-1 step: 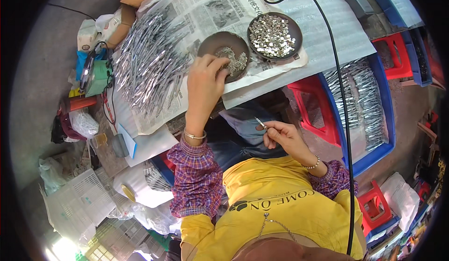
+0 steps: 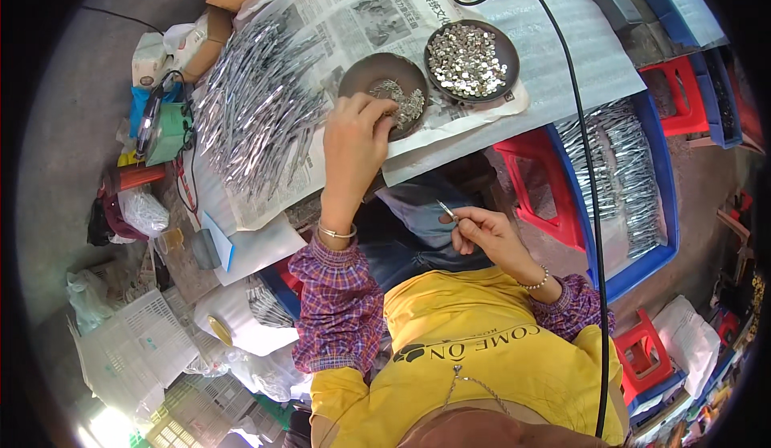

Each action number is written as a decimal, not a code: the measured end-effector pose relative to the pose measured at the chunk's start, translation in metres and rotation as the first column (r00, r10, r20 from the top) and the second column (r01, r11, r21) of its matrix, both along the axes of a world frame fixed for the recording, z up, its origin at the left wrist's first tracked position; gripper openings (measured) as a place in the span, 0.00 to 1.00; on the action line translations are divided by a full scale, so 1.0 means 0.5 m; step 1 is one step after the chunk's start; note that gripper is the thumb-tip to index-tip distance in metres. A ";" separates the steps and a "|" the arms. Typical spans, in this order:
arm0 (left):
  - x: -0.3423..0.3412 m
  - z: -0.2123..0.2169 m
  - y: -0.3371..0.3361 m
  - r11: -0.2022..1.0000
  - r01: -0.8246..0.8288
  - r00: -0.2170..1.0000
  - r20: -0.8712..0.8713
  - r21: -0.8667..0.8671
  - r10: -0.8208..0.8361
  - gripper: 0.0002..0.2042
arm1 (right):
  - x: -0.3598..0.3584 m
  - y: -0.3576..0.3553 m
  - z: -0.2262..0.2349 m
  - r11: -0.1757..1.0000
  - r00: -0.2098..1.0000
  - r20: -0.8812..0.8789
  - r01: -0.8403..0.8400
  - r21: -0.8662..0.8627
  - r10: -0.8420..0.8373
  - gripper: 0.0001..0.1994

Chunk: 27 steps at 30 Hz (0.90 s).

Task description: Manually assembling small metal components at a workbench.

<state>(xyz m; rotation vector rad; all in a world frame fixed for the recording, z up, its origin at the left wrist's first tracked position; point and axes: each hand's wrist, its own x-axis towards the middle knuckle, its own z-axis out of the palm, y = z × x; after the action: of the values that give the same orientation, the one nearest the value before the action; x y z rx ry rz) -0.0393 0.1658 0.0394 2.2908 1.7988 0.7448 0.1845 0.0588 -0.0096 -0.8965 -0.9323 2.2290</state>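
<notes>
My left hand [image 2: 353, 144] reaches over a round dark dish [image 2: 357, 79] that holds a small heap of tiny silver metal parts [image 2: 408, 105]. Its thumb and fingers are pinched together at the heap's near side; whatever is between the fingertips is hidden. In front of my body, lower and to the right, my right hand [image 2: 488, 238] is closed on a slim silver metal piece [image 2: 446, 209], whose pointed end sticks out past the thumb toward the upper left. Left of the dish, a big pile of long, thin silver metal pieces [image 2: 253, 107] lies on newspaper [image 2: 337, 34].
A second dark dish [image 2: 514, 59] holds small shiny round metal bits. A black cable [image 2: 574, 99] hangs across the right side. Beyond it, a blue tray [image 2: 671, 207] holds rows of silver pieces near a red stool [image 2: 546, 191]. Boxes [image 2: 209, 46] and a tool [image 2: 150, 119] stand left.
</notes>
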 end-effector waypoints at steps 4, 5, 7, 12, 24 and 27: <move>0.010 -0.016 -0.001 0.999 -0.007 0.998 0.066 0.044 0.004 0.05 | 0.002 -0.003 -0.003 1.000 0.998 0.061 0.028 -0.010 -0.027 0.12; 0.010 -0.017 -0.001 0.998 -0.012 0.994 0.108 0.054 0.006 0.04 | 0.003 -0.002 -0.006 0.999 0.995 0.088 0.036 0.010 -0.037 0.12; 0.009 -0.016 -0.003 0.999 -0.018 0.988 0.155 0.047 0.011 0.04 | 0.003 -0.002 -0.009 0.999 0.992 0.117 0.042 0.031 -0.046 0.12; 0.009 -0.001 -0.008 0.999 -0.051 0.957 0.285 0.006 0.047 0.04 | 0.002 -0.002 -0.009 0.998 0.993 0.102 0.054 -0.020 -0.052 0.12; -0.011 0.002 -0.023 0.992 -0.114 0.852 0.508 -0.050 0.124 0.05 | 0.005 0.001 -0.015 0.984 0.995 0.032 0.094 -0.151 -0.090 0.12; -0.009 0.003 -0.023 0.992 -0.113 0.832 0.540 -0.058 0.126 0.04 | 0.009 0.005 -0.018 0.955 0.995 -0.024 0.088 -0.284 -0.098 0.13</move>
<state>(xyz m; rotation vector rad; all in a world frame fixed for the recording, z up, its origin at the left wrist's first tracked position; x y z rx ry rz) -0.0438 0.1544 0.0409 1.7074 1.6609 1.2357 0.1892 0.0615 -0.0186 -0.9972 -0.5479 2.3246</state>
